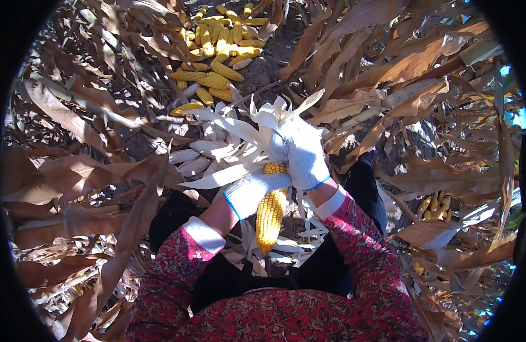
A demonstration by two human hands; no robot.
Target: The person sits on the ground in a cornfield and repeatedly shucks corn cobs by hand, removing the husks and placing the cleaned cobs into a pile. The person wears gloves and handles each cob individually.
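Note:
Both hands wear white knit gloves with blue cuff edges. My left hand (pixel 253 191) is closed around the middle of a yellow ear of corn (pixel 270 220), its thumb lying across the kernels. The ear's bare tip points down toward my body. Just beyond, my right hand (pixel 304 154) grips the pale husk (pixel 278 113) at the ear's base end. Peeled husk leaves fan out up and to the left of the gloves. How much husk is still joined to the base is hidden by the right glove.
A pile of husked yellow corn ears (pixel 220 38) lies on the soil ahead. Ears in pale husks (pixel 194 164) lie left of my hands, and loose husks (pixel 288 246) between my legs. Dry corn stalks and leaves (pixel 399 94) crowd both sides. More ears (pixel 434 206) lie at the right.

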